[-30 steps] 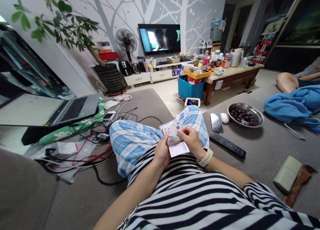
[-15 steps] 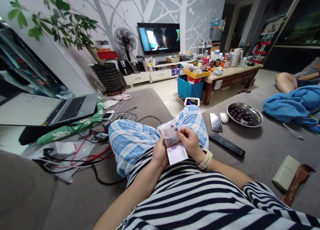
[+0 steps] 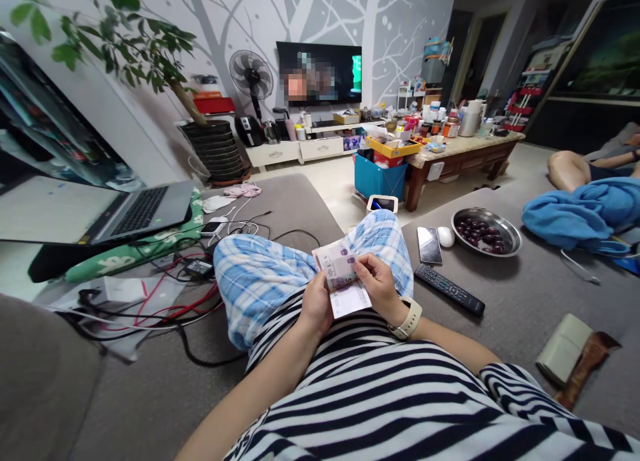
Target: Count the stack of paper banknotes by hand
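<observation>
Both my hands hold a small stack of banknotes point(image 3: 340, 277) above my lap, over my blue plaid trousers. My left hand point(image 3: 316, 304) grips the stack from the left and below, fingers wrapped round it. My right hand point(image 3: 379, 282), with a pale watch on its wrist, pinches the top note at its right edge with thumb and fingers. The notes stand tilted and fanned slightly.
On the grey sofa to my right lie a remote point(image 3: 449, 289), a phone point(image 3: 429, 245), a metal bowl of dark fruit point(image 3: 486, 231) and a pale wallet point(image 3: 563, 348). A laptop point(image 3: 135, 214) and tangled cables point(image 3: 165, 301) lie left. Another person's leg point(image 3: 570, 169) and a blue blanket point(image 3: 580, 217) are far right.
The fingers of my right hand have shifted on the notes and the stack has moved slightly left. The view has drifted a little; the hands stay over my lap.
</observation>
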